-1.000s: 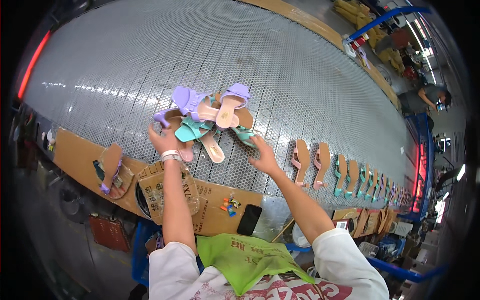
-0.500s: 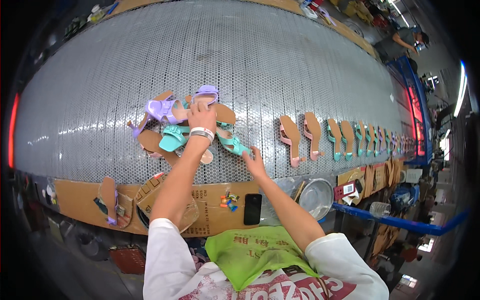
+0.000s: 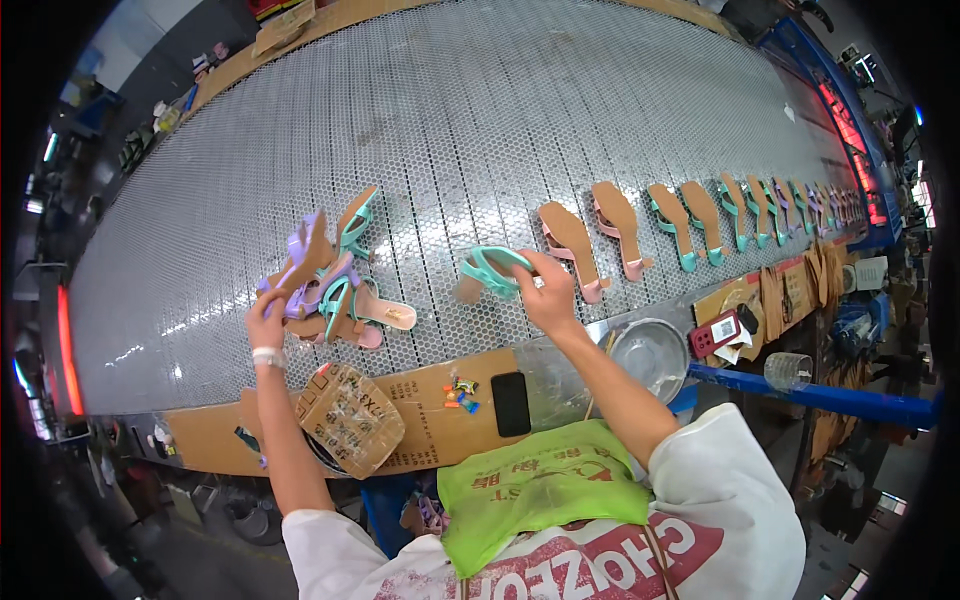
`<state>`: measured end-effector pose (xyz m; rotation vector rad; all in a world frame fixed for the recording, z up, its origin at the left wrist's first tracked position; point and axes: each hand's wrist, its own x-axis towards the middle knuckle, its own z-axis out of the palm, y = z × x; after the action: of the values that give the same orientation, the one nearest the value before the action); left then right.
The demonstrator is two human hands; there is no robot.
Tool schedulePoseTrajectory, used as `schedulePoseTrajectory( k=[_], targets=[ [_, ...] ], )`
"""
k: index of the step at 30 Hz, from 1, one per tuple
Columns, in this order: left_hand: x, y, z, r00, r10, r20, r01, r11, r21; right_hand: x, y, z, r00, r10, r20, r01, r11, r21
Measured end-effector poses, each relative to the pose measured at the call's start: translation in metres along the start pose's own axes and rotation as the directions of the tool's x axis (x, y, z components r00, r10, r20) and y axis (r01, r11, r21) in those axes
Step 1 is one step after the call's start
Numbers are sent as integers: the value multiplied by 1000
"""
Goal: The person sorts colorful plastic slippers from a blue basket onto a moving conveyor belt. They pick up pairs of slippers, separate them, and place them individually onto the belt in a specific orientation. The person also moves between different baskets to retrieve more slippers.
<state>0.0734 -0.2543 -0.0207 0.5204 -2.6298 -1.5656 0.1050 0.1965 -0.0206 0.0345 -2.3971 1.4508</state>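
Observation:
In my right hand [image 3: 551, 296] is a teal heeled sandal [image 3: 489, 268], gripped at one end and lifted above the metal mesh conveyor [image 3: 440, 150]; it looks slightly blurred. My left hand [image 3: 266, 319] closes on the lower end of a purple sandal [image 3: 306, 247], at the left side of a loose pile. Teal, purple and pink sandals overlap in that pile, among them a teal one [image 3: 357, 222] at its top and a pale pink insole [image 3: 388, 311] at its right. Part of the pile is hidden under the upper shoes.
A row of sandals, soles up, runs rightward from a pink sandal [image 3: 570, 245]. Along the near edge lie cardboard [image 3: 440, 400], a black phone [image 3: 511, 404], small colourful pieces [image 3: 462, 395], a clear round tub [image 3: 650, 355] and a red phone [image 3: 715, 333]. A blue rail [image 3: 830, 396] juts out at right.
My right hand has lifted the teal sandal and carried it right, toward the row. My left hand has shifted from the pile's top to its left side. The view has turned somewhat.

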Motion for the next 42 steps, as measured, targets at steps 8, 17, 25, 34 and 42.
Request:
schedulePoseTrajectory(
  k=[8,17,25,34,42],
  targets=[
    [-128,118,89,994,-110,4,84,731,-677,30,40,-20,998,-56,28,59,985,-162],
    [-171,18,260,856,-358,374,479,275,-834,-4,99,10,951,181,251,-131,970,-206],
    [-196,-11,277,835,-464,297,470,320,-823,-66,121,9,875,267,404,-283,959,-21],
    [-168,-16,284,772,-559,302,548,346,-762,-87,122,12,879,387,280,-438,886,150],
    [-124,-30,329,795,-510,328,567,434,-700,-95,142,20,927,369,68,-370,929,8]
  ],
)
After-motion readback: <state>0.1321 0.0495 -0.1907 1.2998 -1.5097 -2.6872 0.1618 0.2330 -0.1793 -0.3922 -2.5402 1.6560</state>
